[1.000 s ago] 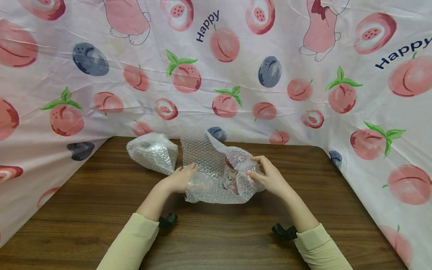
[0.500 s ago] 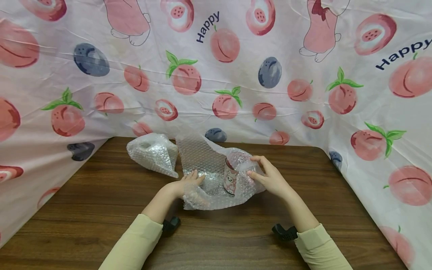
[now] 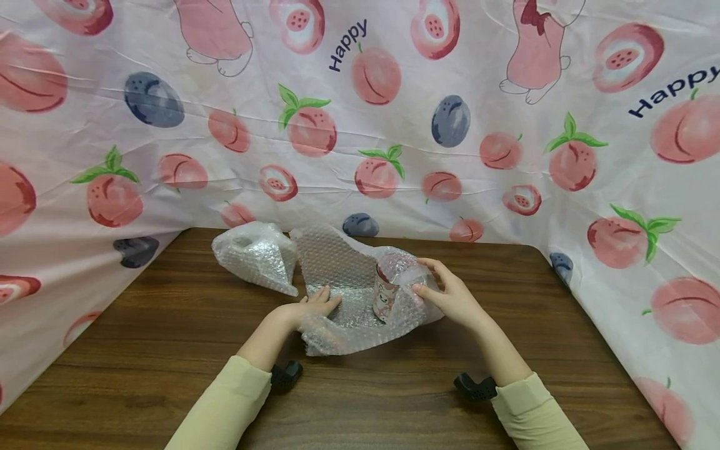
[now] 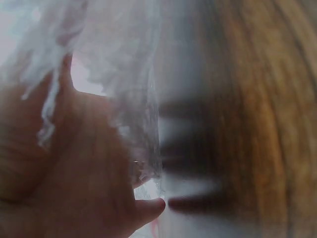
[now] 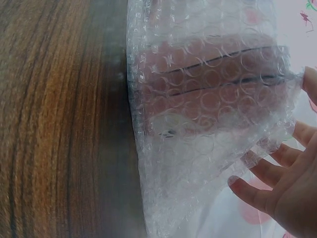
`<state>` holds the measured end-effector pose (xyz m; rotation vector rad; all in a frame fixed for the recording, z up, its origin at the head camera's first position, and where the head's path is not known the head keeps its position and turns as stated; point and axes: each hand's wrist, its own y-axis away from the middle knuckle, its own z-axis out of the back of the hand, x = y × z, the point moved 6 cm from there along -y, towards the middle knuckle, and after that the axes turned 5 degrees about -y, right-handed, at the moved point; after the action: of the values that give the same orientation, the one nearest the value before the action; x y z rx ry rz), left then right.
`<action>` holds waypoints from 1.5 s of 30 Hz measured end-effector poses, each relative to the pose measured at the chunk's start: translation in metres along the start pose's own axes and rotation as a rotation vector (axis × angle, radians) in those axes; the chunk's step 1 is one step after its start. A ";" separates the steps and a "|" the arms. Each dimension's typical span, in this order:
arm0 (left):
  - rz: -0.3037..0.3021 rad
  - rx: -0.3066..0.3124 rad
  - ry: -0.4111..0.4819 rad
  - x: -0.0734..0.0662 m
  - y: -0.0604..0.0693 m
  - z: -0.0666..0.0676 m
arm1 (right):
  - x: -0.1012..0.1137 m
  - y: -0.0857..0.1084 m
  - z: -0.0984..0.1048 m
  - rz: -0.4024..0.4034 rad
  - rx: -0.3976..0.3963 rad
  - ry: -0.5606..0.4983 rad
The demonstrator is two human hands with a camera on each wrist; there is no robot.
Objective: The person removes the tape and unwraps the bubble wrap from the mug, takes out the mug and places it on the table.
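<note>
A pink patterned cup (image 3: 385,299) stands upright, partly covered by bubble wrap (image 3: 337,265) that spreads out to its left. My right hand (image 3: 452,300) holds the wrapped right side of the cup between thumb and fingers. With fingers stretched out, my left hand (image 3: 309,309) lies on the sheet's left part, and a flap of wrap covers part of its palm. The right wrist view has the cup (image 5: 208,84) showing pink through the bubbles, with my fingertips (image 5: 234,181) at the edge of the wrap. Blurred wrap (image 4: 133,64) hangs by my left palm in the left wrist view.
A second bubble-wrapped bundle (image 3: 255,256) sits at the back left, close to the sheet's edge; its contents cannot be told. The dark wooden table (image 3: 360,400) ends at a fruit-print cloth (image 3: 506,206) hanging along the back and sides.
My left hand has shifted slightly right over the sheet, fingers spread. The near edge of the wrap has come lower and toward me, and its far corner has settled left. The right hand stays put.
</note>
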<state>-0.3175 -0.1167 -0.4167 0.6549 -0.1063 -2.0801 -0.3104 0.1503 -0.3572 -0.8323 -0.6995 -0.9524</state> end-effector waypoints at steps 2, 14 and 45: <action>0.000 0.004 -0.022 0.000 0.000 0.000 | 0.001 0.000 0.000 0.001 0.002 0.007; 0.023 0.000 -0.120 -0.002 0.001 -0.002 | 0.022 0.004 0.005 0.061 -0.034 0.001; 0.055 0.014 -0.176 0.003 -0.011 -0.005 | -0.003 -0.042 0.042 0.123 -0.273 0.148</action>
<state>-0.3241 -0.1117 -0.4259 0.4714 -0.2362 -2.0821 -0.3551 0.1732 -0.3266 -1.0204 -0.3904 -1.0002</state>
